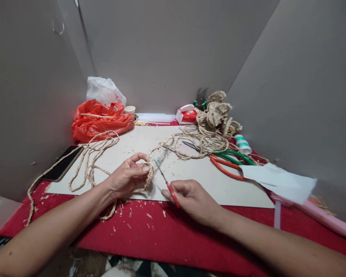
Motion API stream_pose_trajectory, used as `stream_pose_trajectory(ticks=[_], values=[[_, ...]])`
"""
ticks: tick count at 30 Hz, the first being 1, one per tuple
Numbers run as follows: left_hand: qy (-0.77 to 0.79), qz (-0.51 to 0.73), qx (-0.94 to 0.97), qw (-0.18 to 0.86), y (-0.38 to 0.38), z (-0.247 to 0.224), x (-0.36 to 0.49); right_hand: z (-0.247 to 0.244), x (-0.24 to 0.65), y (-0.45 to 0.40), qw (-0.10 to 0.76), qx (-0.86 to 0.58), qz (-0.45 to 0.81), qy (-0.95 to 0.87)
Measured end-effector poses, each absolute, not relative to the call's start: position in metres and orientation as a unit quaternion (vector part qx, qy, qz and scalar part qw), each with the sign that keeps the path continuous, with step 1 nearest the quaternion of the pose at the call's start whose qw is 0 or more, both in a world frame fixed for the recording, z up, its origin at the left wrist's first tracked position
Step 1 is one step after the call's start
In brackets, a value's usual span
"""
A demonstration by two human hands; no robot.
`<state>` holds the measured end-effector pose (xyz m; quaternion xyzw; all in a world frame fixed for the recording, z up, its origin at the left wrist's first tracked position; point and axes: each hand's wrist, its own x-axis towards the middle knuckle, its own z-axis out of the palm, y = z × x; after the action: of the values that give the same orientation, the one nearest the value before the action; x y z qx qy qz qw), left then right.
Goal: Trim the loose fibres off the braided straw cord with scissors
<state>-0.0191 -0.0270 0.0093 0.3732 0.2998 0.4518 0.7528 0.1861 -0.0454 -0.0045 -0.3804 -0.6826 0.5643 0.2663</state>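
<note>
A length of braided straw rope (149,173) is pinched between the thumb and fingers of my left hand (129,174), above the pale board (198,184). In my right hand (192,198) is a small pair of scissors (167,184) with red handles. Their blades point up and left, close beside the held rope; whether they touch it I cannot tell. More of the rope lies in loose loops on the left of the board, and a looser tangle of cord (202,144) lies to the right. Large scissors with orange and green handles (227,169) rest by that tangle.
A red plastic bag (100,121) and a paper cup (129,110) stand at the back left. Behind the board are a red box (187,115) and a rope bundle (216,109). A phone (62,163), white paper (279,181) and a pink tool (325,217) lie around it.
</note>
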Motion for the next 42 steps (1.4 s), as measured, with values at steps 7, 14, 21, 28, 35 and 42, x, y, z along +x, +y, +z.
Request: stream_pose_trajectory(ticks=[7,14,21,28,35,42], values=[[0.298,0.451,0.373,0.754,-0.0256,0.0073,-0.021,-0.0033,0.1859,-0.0475,0.198,-0.412,0.569,-0.684],[0.318,0.446,0.372,0.749,-0.0253,0.003,-0.0194,-0.0056,0.1861,-0.0488,0.191,-0.403,0.55,-0.707],[0.324,0.454,0.367,0.744,-0.0244,0.0038,-0.0198,-0.0074,0.185,-0.0483,0.212,-0.407,0.557,-0.693],[0.321,0.466,0.369,0.737,-0.0239,0.0082,-0.0207,-0.0031,0.1869,-0.0494,0.195,-0.422,0.555,-0.69],[0.324,0.473,0.378,0.727,-0.022,0.0068,-0.0211,-0.008,0.1882,-0.0488,0.185,-0.419,0.516,-0.724],[0.315,0.47,0.38,0.732,-0.0209,0.0046,-0.0226,-0.0084,0.188,-0.0493,0.212,-0.401,0.525,-0.72]])
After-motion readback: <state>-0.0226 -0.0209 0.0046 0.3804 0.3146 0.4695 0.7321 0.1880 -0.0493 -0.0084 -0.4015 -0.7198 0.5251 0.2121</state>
